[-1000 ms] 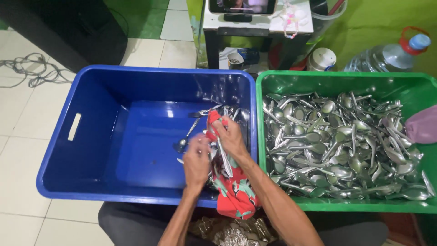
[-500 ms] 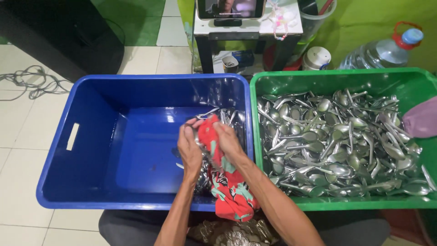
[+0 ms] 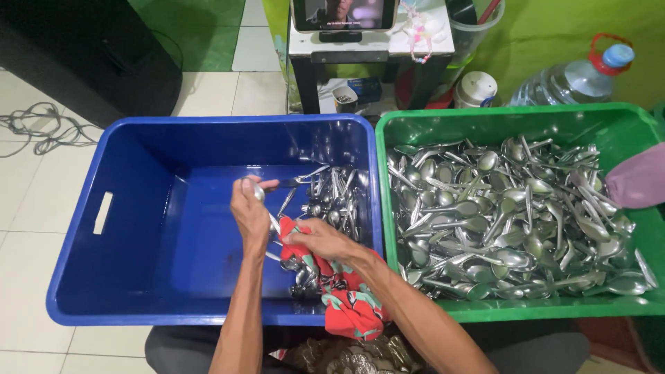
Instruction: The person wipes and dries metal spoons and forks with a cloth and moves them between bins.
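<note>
The right hand [image 3: 320,240] is clutching a red floral-patterned cloth [image 3: 344,291], which is draping toward the person over the near rim of the deep blue plastic crate [image 3: 138,208]. Just left of it, the left hand [image 3: 251,211] is pinching a shiny steel spoon [image 3: 258,192] by its bowl, raised above the crate floor. Beyond both hands, a small heap of metal spoons [image 3: 332,201] is lying inside. Farther right, a green plastic crate [image 3: 609,125] is holding a dense pile of steel spoons [image 3: 506,221].

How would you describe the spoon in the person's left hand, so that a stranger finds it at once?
Look in the blue tub, left of the green tub. The left hand holds one spoon by its bowl end. Unlike the piled spoons, it is lifted.
</note>
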